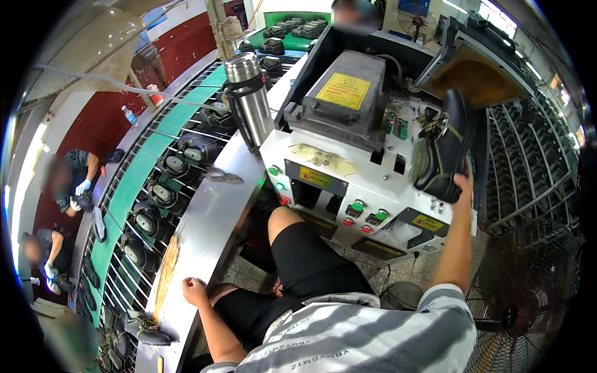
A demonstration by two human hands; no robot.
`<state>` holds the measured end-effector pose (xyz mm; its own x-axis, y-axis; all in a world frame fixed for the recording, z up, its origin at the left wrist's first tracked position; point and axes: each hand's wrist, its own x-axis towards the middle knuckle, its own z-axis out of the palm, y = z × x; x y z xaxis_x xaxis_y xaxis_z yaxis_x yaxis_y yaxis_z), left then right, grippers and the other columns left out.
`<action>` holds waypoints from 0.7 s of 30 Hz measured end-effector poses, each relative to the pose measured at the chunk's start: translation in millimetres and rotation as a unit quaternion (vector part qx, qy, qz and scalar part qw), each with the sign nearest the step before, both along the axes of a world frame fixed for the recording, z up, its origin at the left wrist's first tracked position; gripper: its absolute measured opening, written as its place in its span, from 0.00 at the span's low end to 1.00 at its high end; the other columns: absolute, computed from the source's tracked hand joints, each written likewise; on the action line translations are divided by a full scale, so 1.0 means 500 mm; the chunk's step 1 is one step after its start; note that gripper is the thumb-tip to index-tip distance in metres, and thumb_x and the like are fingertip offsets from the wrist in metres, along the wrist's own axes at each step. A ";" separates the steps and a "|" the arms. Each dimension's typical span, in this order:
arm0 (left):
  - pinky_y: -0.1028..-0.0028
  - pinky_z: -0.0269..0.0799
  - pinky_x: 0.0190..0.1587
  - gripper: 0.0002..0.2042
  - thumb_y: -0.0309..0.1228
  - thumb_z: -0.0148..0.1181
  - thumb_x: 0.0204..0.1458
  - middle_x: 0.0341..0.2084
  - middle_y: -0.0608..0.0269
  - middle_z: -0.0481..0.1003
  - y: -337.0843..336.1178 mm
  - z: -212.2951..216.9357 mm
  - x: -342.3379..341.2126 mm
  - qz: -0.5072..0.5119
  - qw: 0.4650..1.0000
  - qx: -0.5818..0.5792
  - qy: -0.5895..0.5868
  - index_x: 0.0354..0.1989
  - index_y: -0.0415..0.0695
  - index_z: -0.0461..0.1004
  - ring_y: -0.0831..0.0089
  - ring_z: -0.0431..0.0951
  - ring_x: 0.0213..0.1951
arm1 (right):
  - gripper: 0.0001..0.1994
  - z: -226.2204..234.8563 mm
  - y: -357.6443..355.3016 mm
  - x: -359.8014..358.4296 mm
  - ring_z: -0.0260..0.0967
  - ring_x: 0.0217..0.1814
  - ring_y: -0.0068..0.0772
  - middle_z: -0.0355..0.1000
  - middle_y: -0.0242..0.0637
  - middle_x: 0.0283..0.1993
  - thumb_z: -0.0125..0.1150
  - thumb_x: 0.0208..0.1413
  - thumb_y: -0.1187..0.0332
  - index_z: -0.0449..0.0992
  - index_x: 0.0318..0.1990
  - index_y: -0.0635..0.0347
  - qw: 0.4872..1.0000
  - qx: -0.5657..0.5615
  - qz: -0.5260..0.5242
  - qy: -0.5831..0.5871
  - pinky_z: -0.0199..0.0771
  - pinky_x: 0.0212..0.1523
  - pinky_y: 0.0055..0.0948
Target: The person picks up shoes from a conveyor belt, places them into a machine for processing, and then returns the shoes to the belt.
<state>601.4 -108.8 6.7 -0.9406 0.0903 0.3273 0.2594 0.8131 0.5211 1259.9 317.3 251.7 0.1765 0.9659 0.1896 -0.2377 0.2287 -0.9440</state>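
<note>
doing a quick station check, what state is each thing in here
Black lace-up boot with yellow stitching: held, laces in place
Bare right hand: gripping the boot
Bare left hand: fingers curled, nothing visibly held
Tall silver metal flask with black handle: upright, lid on
Black shoes with grey patches: lined up in a row
Round black wire-cage fan: spinning or still, unclear

Dark red wall (188, 32), greyish floor (372, 272), bright window (499, 17) upper right
</note>
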 end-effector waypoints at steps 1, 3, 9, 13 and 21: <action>0.61 0.71 0.31 0.04 0.31 0.56 0.46 0.23 0.57 0.78 -0.003 -0.003 -0.004 -0.010 1.000 0.009 -0.003 0.27 0.47 0.76 0.57 0.77 0.26 | 0.46 0.042 0.033 0.017 0.69 0.55 0.43 0.66 0.46 0.58 0.66 0.33 0.63 0.58 0.67 0.58 0.995 0.025 -0.030 -0.095 0.69 0.54 0.32; 0.62 0.71 0.31 0.05 0.32 0.56 0.47 0.22 0.57 0.77 -0.010 -0.025 -0.015 -0.014 1.000 0.012 -0.012 0.28 0.46 0.76 0.58 0.76 0.26 | 0.44 0.101 0.113 0.053 0.71 0.51 0.42 0.70 0.47 0.54 0.67 0.34 0.60 0.62 0.66 0.58 0.957 0.030 -0.087 -0.273 0.68 0.51 0.32; 0.62 0.71 0.32 0.05 0.32 0.55 0.48 0.23 0.58 0.77 0.005 -0.008 -0.002 0.005 1.000 -0.006 -0.001 0.28 0.46 0.76 0.58 0.76 0.28 | 0.41 0.140 0.330 0.065 0.66 0.60 0.50 0.68 0.53 0.58 0.66 0.31 0.53 0.67 0.61 0.53 0.777 -0.113 -0.223 -0.578 0.66 0.58 0.38; 0.63 0.71 0.32 0.05 0.32 0.56 0.48 0.25 0.59 0.77 -0.008 -0.017 -0.007 0.031 0.999 0.013 -0.005 0.29 0.45 0.75 0.61 0.76 0.27 | 0.45 0.048 0.395 0.023 0.61 0.65 0.53 0.62 0.55 0.63 0.65 0.32 0.52 0.61 0.65 0.50 0.694 -0.239 -0.149 -0.662 0.63 0.62 0.43; 0.75 0.70 0.32 0.06 0.27 0.52 0.53 0.27 0.62 0.73 0.165 -0.048 0.041 -0.110 0.927 0.326 -0.147 0.35 0.38 0.71 0.74 0.72 0.29 | 0.43 0.026 0.335 0.022 0.54 0.69 0.54 0.55 0.53 0.68 0.60 0.44 0.41 0.58 0.67 0.51 0.683 -0.210 -0.163 -0.681 0.61 0.63 0.46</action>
